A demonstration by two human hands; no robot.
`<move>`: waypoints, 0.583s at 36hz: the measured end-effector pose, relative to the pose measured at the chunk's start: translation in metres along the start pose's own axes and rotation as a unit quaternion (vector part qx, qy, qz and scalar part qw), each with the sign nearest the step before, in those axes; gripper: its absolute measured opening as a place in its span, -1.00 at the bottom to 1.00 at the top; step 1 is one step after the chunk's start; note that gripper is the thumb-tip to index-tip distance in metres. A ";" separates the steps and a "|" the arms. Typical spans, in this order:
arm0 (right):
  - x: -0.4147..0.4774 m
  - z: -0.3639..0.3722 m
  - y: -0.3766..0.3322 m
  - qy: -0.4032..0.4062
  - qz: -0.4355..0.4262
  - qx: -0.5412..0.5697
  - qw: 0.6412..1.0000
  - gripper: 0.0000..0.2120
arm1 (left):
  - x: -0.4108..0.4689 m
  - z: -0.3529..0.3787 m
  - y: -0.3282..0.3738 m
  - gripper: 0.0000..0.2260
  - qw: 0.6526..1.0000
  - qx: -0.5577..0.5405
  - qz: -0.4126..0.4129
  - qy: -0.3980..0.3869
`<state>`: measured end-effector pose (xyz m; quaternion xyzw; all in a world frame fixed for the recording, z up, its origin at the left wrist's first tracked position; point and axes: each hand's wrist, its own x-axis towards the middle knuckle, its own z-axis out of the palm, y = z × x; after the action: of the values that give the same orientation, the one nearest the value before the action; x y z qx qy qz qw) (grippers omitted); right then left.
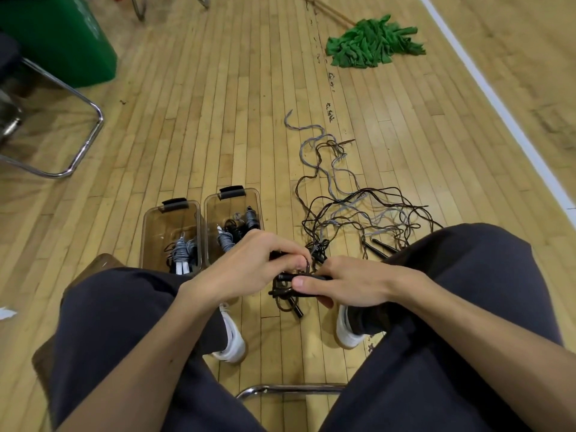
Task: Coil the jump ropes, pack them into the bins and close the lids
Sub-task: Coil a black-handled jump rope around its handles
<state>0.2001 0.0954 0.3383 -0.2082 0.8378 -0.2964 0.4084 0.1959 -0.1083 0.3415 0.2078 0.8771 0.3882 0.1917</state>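
I sit on a chair above a wooden gym floor. My right hand (343, 283) grips the black handles and coiled loops of a dark brown jump rope (285, 296) between my knees. My left hand (258, 263) pinches a strand of that same rope at the top of the coil. A tangle of loose brown and grey ropes (361, 210) lies on the floor ahead to the right. Two clear open bins stand by my left knee: the left bin (149, 226) holds a grey coiled rope, the right bin (212, 207) holds grey and black coils.
A green mop (374, 42) with a wooden stick lies far ahead. A green container (59, 39) and a chrome chair frame (84, 145) stand at the left. A white court line (498, 104) runs along the right. My white shoes (232, 341) rest on the floor.
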 end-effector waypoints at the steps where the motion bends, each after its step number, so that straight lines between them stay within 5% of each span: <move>1: -0.001 -0.002 -0.001 0.000 -0.003 0.008 1.000 -0.32 | 0.001 -0.002 0.000 -0.87 1.000 -0.018 -0.004 0.000; 10: -0.006 -0.014 -0.012 0.011 -0.070 0.200 0.977 -0.41 | 0.007 -0.012 0.003 -0.73 0.955 -0.282 -0.074 0.053; 13: -0.006 -0.016 -0.009 0.031 -0.095 0.252 0.962 -0.36 | 0.008 -0.007 0.000 -0.56 0.937 -0.331 -0.101 0.042; 18: -0.004 -0.023 -0.005 0.082 -0.096 0.297 0.947 -0.28 | 0.008 0.003 0.003 -0.59 0.906 -0.403 -0.124 0.039; 21: -0.003 -0.026 -0.003 0.110 -0.090 0.303 0.942 -0.39 | 0.008 0.008 0.004 -0.55 0.889 -0.437 -0.137 0.028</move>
<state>0.1808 0.1039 0.3547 -0.1151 0.7256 -0.5930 0.3296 0.1943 -0.0971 0.3380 -0.0296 0.6436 0.7077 0.2899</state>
